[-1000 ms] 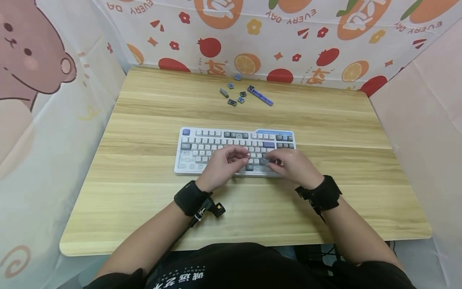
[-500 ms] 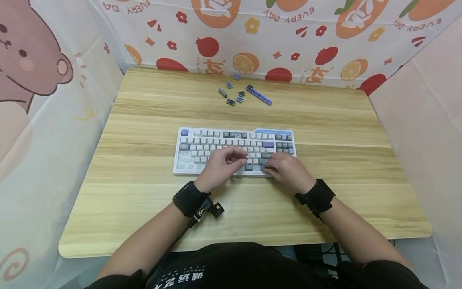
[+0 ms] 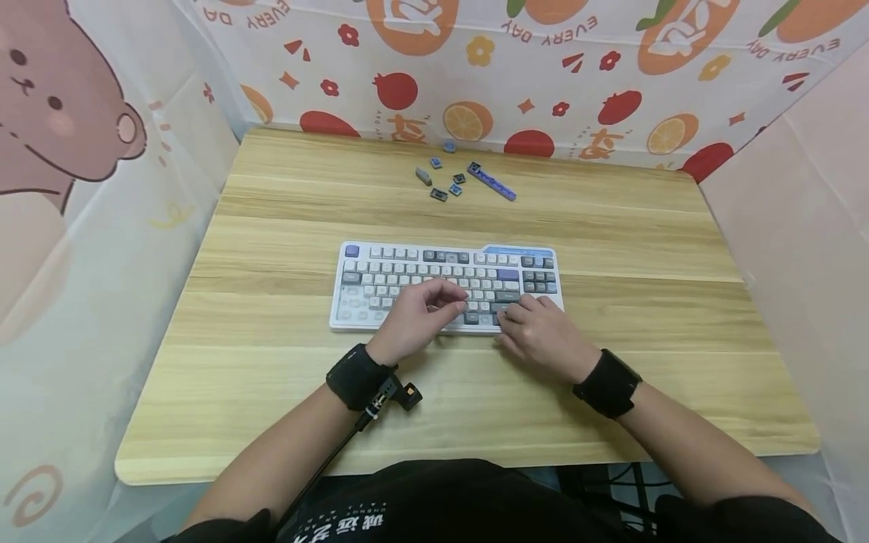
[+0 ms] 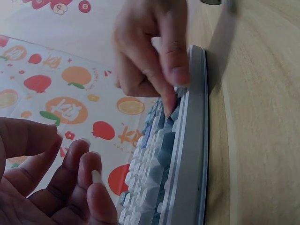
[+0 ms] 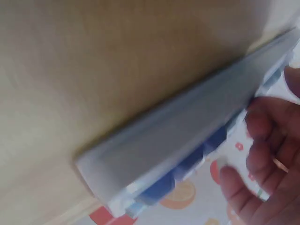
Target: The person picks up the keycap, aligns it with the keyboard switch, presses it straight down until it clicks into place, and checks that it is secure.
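Observation:
A white keyboard point(image 3: 390, 273) with white, grey and purple keycaps lies on the wooden table, and lower-left positions show pale sockets without caps. My left hand point(image 3: 422, 315) hovers over its front middle, fingers loosely bent; in the left wrist view the left hand point(image 4: 61, 173) has nothing visible between its fingers. At the lower right corner, my right hand point(image 3: 543, 332) touches the keys. The left wrist view shows its index finger point(image 4: 161, 91) reaching down onto a grey keycap point(image 4: 175, 114), with the thumb by the front rim. Whether it pinches that keycap is hard to see.
Behind the keyboard lie several loose small keycaps point(image 3: 438, 194) and a long purple space bar point(image 3: 494, 183). A fruit-printed cloth point(image 3: 407, 83) hangs along the table's back edge, and pale cloths flank both sides.
My right hand has shifted slightly down and turned over the lower right keys; the grey cap seen at its fingertips earlier is now hidden or among the keys. The left hand has barely moved.

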A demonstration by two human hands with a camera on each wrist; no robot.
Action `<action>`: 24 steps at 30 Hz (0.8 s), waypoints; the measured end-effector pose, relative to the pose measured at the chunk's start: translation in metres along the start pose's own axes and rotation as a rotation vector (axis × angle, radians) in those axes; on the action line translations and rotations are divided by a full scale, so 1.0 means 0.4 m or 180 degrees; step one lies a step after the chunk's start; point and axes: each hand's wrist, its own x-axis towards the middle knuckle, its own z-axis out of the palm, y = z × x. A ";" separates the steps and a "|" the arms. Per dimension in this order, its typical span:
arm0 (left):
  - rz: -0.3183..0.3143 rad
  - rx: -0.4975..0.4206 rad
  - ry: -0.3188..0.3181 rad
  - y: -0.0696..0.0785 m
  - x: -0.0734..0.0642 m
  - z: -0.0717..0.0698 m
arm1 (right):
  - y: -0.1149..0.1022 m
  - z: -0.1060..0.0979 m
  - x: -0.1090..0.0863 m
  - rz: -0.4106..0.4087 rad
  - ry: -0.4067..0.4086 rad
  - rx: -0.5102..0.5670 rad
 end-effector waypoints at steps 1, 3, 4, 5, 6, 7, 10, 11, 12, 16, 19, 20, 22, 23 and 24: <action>0.0009 0.0108 -0.0031 0.002 -0.002 -0.003 | 0.007 -0.004 0.010 -0.0043 0.0014 0.0085; 0.0057 0.0417 -0.0100 0.005 -0.005 -0.009 | 0.028 -0.015 0.035 -0.0099 0.0046 0.0320; 0.0086 0.0611 -0.0135 0.007 -0.006 -0.012 | 0.040 -0.022 0.051 -0.0104 0.0066 0.0462; 0.0124 0.0821 -0.0164 0.010 -0.008 -0.015 | 0.054 -0.029 0.068 -0.0085 0.0080 0.0584; 0.0154 0.1048 -0.0180 0.011 -0.010 -0.018 | 0.068 -0.038 0.087 -0.0045 0.0095 0.0702; 0.0170 0.1277 -0.0187 0.013 -0.012 -0.021 | 0.084 -0.046 0.107 0.0015 0.0110 0.0799; 0.0167 0.1815 -0.0234 0.015 -0.023 -0.025 | 0.135 -0.067 0.176 0.0300 0.0077 0.0957; 0.0160 0.1952 -0.0252 0.015 -0.027 -0.025 | 0.152 -0.071 0.201 0.0411 0.0011 0.0954; 0.0155 0.2065 -0.0261 0.013 -0.032 -0.025 | 0.170 -0.073 0.228 0.0509 -0.0065 0.0948; 0.0250 0.2300 -0.0208 0.011 -0.049 -0.019 | 0.236 -0.058 0.338 0.0784 -0.0601 0.0881; 0.0400 0.2384 -0.0119 0.010 -0.060 -0.013 | 0.274 -0.032 0.409 0.0812 -0.1004 0.0764; 0.0455 0.2418 -0.0094 0.009 -0.062 -0.012 | 0.283 -0.024 0.429 0.0812 -0.1122 0.0743; 0.0585 0.2506 -0.0060 0.007 -0.068 -0.009 | 0.298 -0.003 0.464 0.0784 -0.1334 0.0722; 0.0658 0.2558 -0.0038 0.006 -0.070 -0.008 | 0.302 0.005 0.479 0.0762 -0.1434 0.0718; 0.0722 0.2599 -0.0016 0.005 -0.073 -0.007 | 0.306 0.014 0.491 0.0740 -0.1525 0.0691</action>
